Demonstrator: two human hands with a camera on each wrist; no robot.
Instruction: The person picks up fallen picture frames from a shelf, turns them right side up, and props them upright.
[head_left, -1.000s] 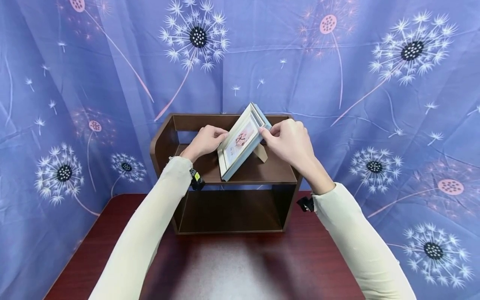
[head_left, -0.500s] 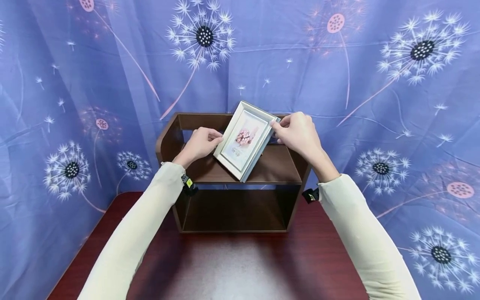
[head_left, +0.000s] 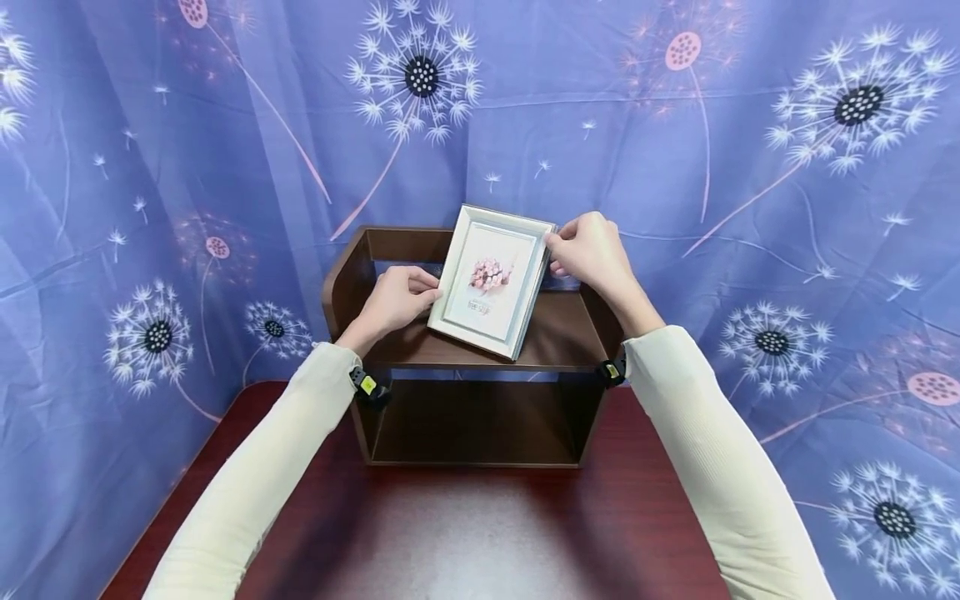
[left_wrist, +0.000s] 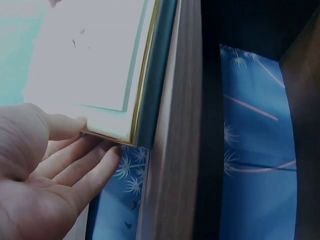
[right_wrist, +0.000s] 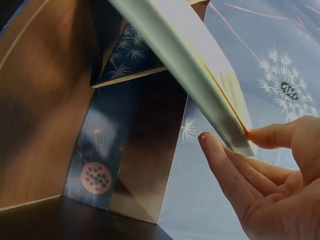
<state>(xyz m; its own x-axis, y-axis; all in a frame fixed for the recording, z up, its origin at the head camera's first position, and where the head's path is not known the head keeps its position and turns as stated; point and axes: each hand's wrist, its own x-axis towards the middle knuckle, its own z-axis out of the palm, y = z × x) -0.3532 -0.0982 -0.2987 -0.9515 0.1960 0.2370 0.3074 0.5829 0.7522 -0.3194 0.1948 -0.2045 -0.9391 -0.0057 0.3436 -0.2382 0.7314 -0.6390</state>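
A pale picture frame [head_left: 491, 279] with a pink flower print stands tilted over the upper board of a dark brown shelf [head_left: 570, 333], its front facing me and its top leaning left. My left hand [head_left: 393, 302] pinches its left side, low down. In the left wrist view that thumb [left_wrist: 67, 126] lies on the front while the fingers reach behind. At the upper right corner, my right hand [head_left: 594, 254] holds the frame between thumb and fingers; the right wrist view shows the blue-green side [right_wrist: 200, 95] edge-on. The frame's back is hidden in the head view.
The small shelf has raised sides and a lower compartment [head_left: 472, 421], and stands on a dark red table [head_left: 465, 533]. Behind and beside it hangs a blue curtain [head_left: 540, 83] with dandelion prints.
The picture frame has turned from a steep slant to nearly upright, its front swinging round to face me. Both hands have kept hold, the right rising slightly. The head view has shifted a little left.
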